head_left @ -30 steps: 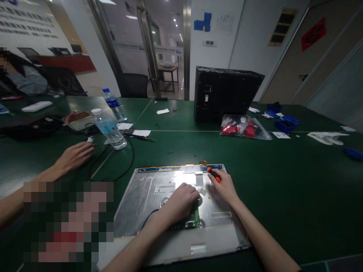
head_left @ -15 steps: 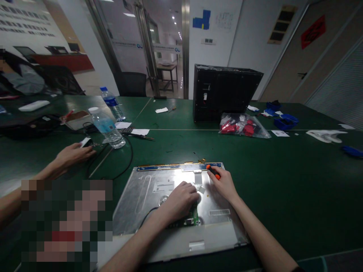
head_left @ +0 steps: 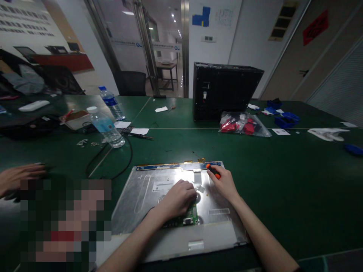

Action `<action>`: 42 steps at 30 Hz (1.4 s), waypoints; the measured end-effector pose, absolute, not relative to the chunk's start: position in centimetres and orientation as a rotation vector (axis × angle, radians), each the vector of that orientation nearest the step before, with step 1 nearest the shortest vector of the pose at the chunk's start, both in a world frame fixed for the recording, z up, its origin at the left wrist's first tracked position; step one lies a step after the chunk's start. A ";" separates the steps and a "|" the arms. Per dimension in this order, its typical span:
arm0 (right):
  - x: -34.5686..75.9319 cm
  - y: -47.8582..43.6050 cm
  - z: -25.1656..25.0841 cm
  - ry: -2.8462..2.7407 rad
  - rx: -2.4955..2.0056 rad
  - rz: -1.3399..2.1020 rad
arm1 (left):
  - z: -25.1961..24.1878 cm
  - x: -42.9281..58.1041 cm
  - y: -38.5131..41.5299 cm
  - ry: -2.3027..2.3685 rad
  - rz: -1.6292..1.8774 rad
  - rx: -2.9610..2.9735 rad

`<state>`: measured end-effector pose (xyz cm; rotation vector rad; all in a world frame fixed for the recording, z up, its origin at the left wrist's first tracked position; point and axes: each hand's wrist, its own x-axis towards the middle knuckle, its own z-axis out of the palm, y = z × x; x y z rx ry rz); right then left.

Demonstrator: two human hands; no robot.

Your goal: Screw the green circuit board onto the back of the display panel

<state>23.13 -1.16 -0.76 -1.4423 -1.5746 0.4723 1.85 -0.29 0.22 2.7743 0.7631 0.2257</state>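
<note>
A silvery metal-backed display panel (head_left: 129, 211) lies flat before me, with a narrow blue circuit strip (head_left: 161, 167) along its far edge. My left hand (head_left: 180, 197) bends over a green circuit board (head_left: 193, 215) on the panel, its fingers curled round the board's far side; the fingertips are partly hidden. In my right hand (head_left: 227, 183) is an orange and black screwdriver (head_left: 213, 171), its handle pinched near the right end of the strip. Between the hands, a flat ribbon cable (head_left: 197, 177) runs down from a connector on the strip.
Left of the panel are a black cable (head_left: 132, 153), a water bottle (head_left: 109, 130) and small metal parts (head_left: 82, 142). Another person's hand (head_left: 24, 175) is at the far left. Behind the panel stand a bag of red parts (head_left: 244, 124) and a large black case (head_left: 227, 92).
The other person's hand has drawn back left, away from the bottle, uncovering small metal parts. My left hand has shifted very slightly; my right hand stays with the screwdriver at the strip.
</note>
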 end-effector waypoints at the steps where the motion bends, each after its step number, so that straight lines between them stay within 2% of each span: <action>1: 23.1 -1.2 -0.7 -1.576 -1.441 0.471 | 0.2 1.8 -0.2 0.764 0.227 2.776; 16: 23.0 -1.6 0.1 -1.580 -1.444 0.526 | 1.0 1.7 -0.2 0.785 0.221 2.747; 29: 23.1 -1.9 0.7 -1.439 -1.381 0.567 | 0.5 1.8 -0.2 0.775 0.265 2.682; 35: 23.1 -2.1 0.3 -1.197 -1.308 0.655 | 0.2 1.7 -0.1 0.774 0.283 2.648; 42: 23.4 -2.1 0.4 -1.183 -1.330 0.600 | 0.4 1.5 0.1 0.757 0.290 2.620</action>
